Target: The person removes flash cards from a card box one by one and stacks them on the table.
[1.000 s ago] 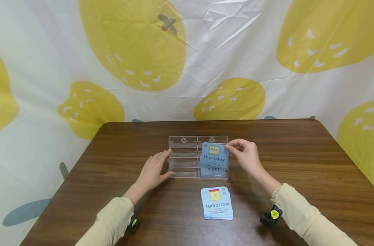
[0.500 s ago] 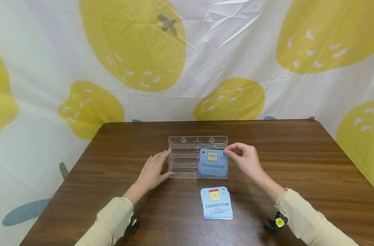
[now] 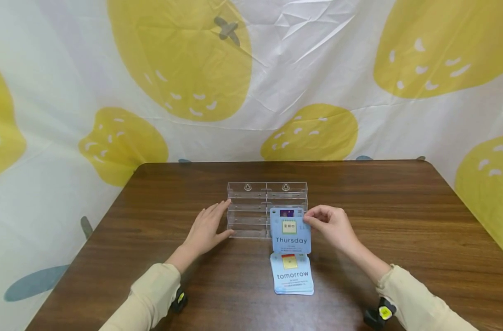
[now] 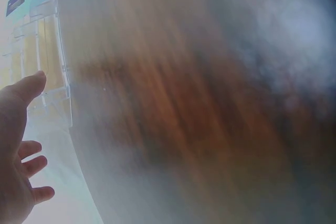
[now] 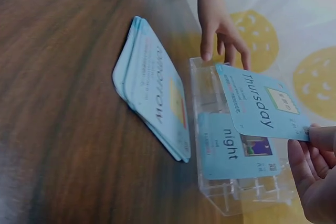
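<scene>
My right hand pinches a blue "Thursday" flashcard by its upper right corner. The card hangs in front of the clear acrylic rack, over its lower right part. Behind it a "night" card leans in the rack's right column, as the right wrist view shows. My left hand rests at the rack's left side, fingers spread and thumb at its lower corner. Just below the Thursday card a stack of cards lies on the table, "tomorrow" on top; its upper edge meets the held card in the head view.
The brown wooden table has its back edge against a white cloth with yellow fruit prints. The rack has several shallow tiers in two columns.
The Thursday card has come down and toward me with my right hand, from over the rack's right column to near the stack. My left hand has stayed at the rack.
</scene>
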Tool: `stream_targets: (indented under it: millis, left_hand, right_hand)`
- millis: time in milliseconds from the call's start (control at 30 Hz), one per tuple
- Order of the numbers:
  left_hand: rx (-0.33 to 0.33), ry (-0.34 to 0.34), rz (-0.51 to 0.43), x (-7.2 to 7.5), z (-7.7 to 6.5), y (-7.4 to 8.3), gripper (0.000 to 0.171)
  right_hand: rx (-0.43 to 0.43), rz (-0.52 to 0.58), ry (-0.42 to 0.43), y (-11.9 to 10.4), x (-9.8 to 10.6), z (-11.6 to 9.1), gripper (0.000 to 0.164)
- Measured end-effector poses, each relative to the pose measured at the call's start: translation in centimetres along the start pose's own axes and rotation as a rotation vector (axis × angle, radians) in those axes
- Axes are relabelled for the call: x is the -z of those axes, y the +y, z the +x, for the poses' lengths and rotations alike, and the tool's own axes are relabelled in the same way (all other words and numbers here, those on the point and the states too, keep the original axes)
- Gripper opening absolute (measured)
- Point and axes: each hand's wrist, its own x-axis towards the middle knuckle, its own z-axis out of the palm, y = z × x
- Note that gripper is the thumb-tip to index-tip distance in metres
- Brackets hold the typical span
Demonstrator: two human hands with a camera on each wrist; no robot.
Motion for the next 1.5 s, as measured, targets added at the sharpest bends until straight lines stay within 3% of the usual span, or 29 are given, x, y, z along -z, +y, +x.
stream_targets:
  millis: [400, 767, 1500]
  left_hand:
    - [0.003, -0.004, -0.001, 0.2, 0.0, 0.1, 0.079]
    - [0.005, -0.007, 0.007, 0.1, 0.0, 0.1, 0.081]
    - [0.008, -0.006, 0.009, 0.1, 0.1, 0.1, 0.080]
  right_hand:
    - [-0.099, 0.109, -0.102, 1.6, -0.2, -1.4, 0.013]
    - [-0.269, 0.204, -0.177, 2.7, -0.7, -2.0, 0.022]
    - [-0.362, 0.175, -0.250, 4.2, -1.5, -2.4, 0.018]
